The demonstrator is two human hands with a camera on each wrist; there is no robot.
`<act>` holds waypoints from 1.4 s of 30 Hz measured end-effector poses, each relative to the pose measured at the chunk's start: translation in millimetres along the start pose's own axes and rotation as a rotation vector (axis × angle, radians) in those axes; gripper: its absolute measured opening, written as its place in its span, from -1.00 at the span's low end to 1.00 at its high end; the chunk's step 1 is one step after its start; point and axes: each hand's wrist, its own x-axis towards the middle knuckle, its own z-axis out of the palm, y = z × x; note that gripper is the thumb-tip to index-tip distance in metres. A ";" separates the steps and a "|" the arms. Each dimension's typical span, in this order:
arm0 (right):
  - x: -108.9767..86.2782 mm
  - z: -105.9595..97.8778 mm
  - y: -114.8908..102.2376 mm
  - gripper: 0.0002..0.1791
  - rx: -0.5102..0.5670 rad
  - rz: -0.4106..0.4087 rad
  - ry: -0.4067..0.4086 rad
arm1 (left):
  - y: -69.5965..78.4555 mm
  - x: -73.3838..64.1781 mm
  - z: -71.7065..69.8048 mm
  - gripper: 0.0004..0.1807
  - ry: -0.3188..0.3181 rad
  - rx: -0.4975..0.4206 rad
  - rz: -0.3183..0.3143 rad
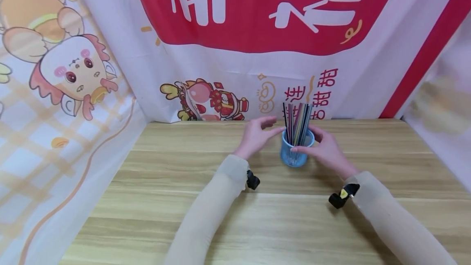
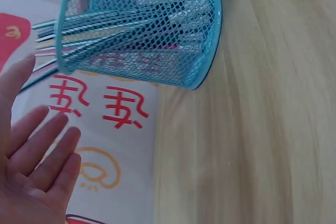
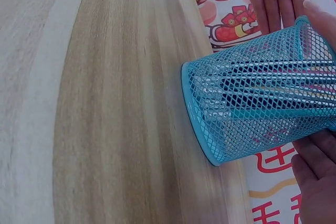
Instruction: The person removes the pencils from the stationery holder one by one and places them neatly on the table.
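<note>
A light-blue mesh pen holder (image 1: 293,156) stands upright on the wooden table. Inside it is a bundle of thin, straight sticks (image 1: 301,124) in black, pink, yellow and grey, leaning and rising above the rim. My right hand (image 1: 329,150) grips the holder from the right, its thumb at the near side of the rim and its fingers round the far side. To the left, my left hand (image 1: 256,136) is spread with nothing in it. In the left wrist view, that hand's thumb (image 2: 20,80) points at the sticks beside the rim, while its other fingers (image 2: 44,153) stay away from the holder.
Behind the holder, a printed white and red cloth (image 1: 243,64) hangs down to the back edge of the wooden table (image 1: 176,167). Another patterned cloth (image 1: 84,134) borders the left side, and white cloth (image 1: 438,134) borders the right. Each wrist carries a small black camera (image 1: 253,180).
</note>
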 end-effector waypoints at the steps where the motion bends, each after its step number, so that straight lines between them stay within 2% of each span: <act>1: 0.1 -0.2 -0.3 -0.03 -0.002 0.001 -0.002 | -1.8 2.3 2.6 -0.45 0.003 -0.026 -0.005; 7: -0.7 -0.6 0.7 -0.05 0.020 -0.004 -0.004 | -6.5 10.1 16.3 -0.52 0.008 -0.091 -0.021; 15: -2.6 -0.2 2.3 -0.03 0.007 0.020 -0.003 | -6.9 12.3 26.9 -0.72 0.031 -0.086 -0.033; 23: -1.7 4.6 4.1 -0.04 0.005 0.036 0.005 | -5.7 10.8 30.3 -0.75 0.025 -0.091 -0.081; 36: -1.6 3.0 3.1 -0.01 0.004 0.032 0.013 | -1.9 13.5 33.0 -0.75 0.025 -0.082 -0.048; 42: -1.9 1.9 0.9 0.02 0.006 0.046 0.011 | -0.3 14.6 33.1 -0.78 0.033 -0.103 -0.068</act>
